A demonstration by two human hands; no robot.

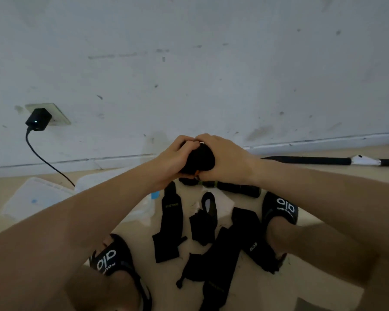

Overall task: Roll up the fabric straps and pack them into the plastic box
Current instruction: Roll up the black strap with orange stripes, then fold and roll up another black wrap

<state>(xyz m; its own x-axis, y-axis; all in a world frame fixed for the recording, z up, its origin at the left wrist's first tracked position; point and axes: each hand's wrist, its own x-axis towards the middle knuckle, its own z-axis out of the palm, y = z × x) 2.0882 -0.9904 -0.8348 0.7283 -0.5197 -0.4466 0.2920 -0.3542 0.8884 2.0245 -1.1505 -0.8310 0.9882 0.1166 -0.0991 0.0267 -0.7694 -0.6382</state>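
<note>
Now, hands: both are raised together at the centre of the frame, the left hand [177,157] and the right hand [222,160] each curled round a dark rolled strap [200,159] held between them, well above the floor.
Roll: it looks thick and nearly wound; whether a loose tail is left I cannot tell, as the fingers cover its ends.
Box: the clear plastic box [130,176] sits on the floor at centre left, mostly hidden behind the left forearm; I cannot see whether anything is in it.
Lid: a clear lid [35,198] with a small blue mark lies flat to the left of the box, so the box seems open.
Straps left: several black straps lie flat and unrolled in the lower centre, between the person's feet, among them a long strap [170,223] with small lettering, a shorter looped strap [206,217] beside it, and a wide strap [225,248] running down toward the bottom edge.
Farther back: a dark piece [234,187] lies on the floor just below the hands; what it is stays unclear.
Progress: by my judgement, early to middle; one roll is in hand and not yet packed, and most of the rolling is still to do.
Surroundings: a black charger [38,119] is plugged into the wall at the upper left, and a black pole [312,160] lies along the wall's foot at the right.
</note>
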